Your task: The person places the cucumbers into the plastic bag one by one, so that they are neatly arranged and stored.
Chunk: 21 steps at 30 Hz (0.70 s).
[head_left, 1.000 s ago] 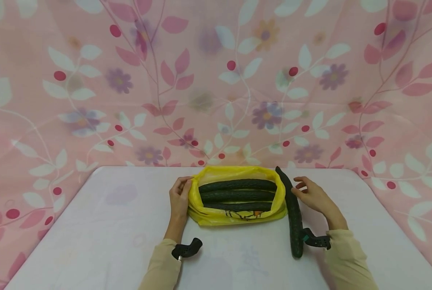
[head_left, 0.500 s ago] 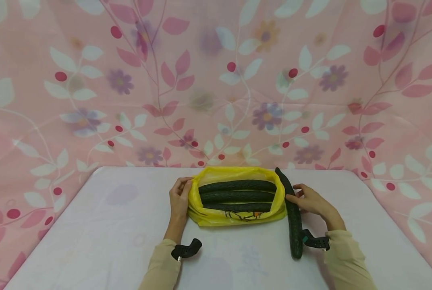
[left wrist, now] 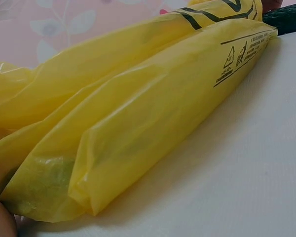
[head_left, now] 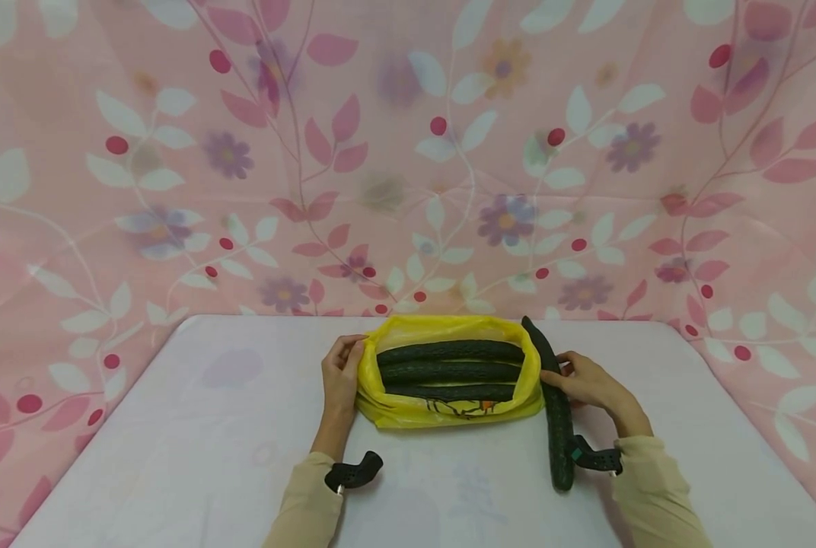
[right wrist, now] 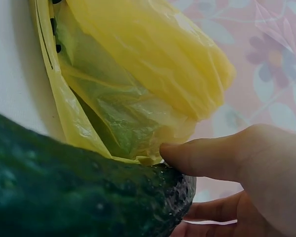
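A yellow plastic bag (head_left: 401, 411) lies with its mouth spread wide, and three long dark green cucumbers (head_left: 449, 371) rest side by side in it. At its left end my left hand (head_left: 340, 380) pinches the rim; only a bit of that hand shows at the lower left corner of the left wrist view. Another cucumber (head_left: 560, 441) lies lengthwise along the bag's right side. My right hand (head_left: 591, 384) holds this one around its upper half, thumb (right wrist: 202, 157) over the top and fingers (right wrist: 214, 210) on the far side.
The white-covered table (head_left: 196, 457) extends around the bag, its back edge just behind it. A pink floral cloth (head_left: 394, 152) hangs beyond. Each forearm carries a black wrist mount (head_left: 355, 470).
My right hand has come down and left from just beside the outer cucumber and taken hold of it. The left hand stays on the bag's rim, and the bag has barely moved.
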Available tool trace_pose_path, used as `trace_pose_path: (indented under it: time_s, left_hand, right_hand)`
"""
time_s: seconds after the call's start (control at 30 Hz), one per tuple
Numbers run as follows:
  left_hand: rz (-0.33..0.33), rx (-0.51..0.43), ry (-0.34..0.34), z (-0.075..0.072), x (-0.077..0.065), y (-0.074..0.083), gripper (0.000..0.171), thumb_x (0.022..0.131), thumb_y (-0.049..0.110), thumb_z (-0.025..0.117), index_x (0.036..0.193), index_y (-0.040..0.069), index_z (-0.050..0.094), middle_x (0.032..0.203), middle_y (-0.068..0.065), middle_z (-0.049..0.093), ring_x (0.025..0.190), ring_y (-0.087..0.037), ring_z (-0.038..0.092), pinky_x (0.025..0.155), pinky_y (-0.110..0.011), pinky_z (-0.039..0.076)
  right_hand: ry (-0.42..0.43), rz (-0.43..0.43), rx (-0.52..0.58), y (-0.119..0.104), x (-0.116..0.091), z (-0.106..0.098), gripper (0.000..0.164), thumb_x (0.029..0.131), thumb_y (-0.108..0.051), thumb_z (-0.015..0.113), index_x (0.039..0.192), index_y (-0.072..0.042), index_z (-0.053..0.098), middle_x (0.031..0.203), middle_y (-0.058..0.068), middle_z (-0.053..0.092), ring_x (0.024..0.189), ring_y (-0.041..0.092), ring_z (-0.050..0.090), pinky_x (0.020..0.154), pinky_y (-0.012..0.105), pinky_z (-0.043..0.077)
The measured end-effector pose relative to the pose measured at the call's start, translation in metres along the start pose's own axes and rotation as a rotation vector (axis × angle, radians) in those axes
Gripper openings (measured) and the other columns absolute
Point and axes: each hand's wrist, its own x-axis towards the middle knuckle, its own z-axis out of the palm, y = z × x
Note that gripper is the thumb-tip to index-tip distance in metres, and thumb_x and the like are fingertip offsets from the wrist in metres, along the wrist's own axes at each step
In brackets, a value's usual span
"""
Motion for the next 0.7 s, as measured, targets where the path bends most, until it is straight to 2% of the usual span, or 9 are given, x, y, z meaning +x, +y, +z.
trace_pose_path:
  time_s: [0.27,0.53,0.7]
  left_hand:
    - [-0.004,-0.002,-0.009,0.000,0.000,0.003,0.023,0.095,0.011,0.054,0.108,-0.007,0.063,0.096,-0.004,0.067,0.078,-0.007,0.063,0.071,-0.017,0.053]
    - [-0.010,0.023,-0.019,0.004,-0.007,0.025,0.024,0.096,0.008,0.053,0.108,-0.010,0.061,0.099,-0.011,0.067,0.080,-0.006,0.063,0.074,-0.017,0.053]
    - [-0.006,0.019,-0.023,0.004,-0.007,0.026,0.023,0.096,0.007,0.053,0.108,-0.010,0.061,0.100,-0.014,0.066,0.080,-0.006,0.062,0.073,-0.016,0.053]
  right_hand:
    - [0.007,-0.001,-0.014,0.001,0.002,0.001,0.073,0.091,-0.043,0.056,0.134,0.011,0.035,0.121,0.034,0.048,0.089,0.026,0.061,0.067,0.034,0.057]
    - [0.019,-0.003,0.001,0.001,0.003,0.001,0.069,0.091,-0.039,0.057,0.132,0.013,0.037,0.119,0.033,0.049,0.088,0.026,0.061,0.066,0.034,0.058]
    - [0.024,-0.003,0.006,0.003,0.003,0.001,0.069,0.091,-0.039,0.057,0.131,0.013,0.038,0.119,0.034,0.049,0.087,0.025,0.061,0.066,0.034,0.058]
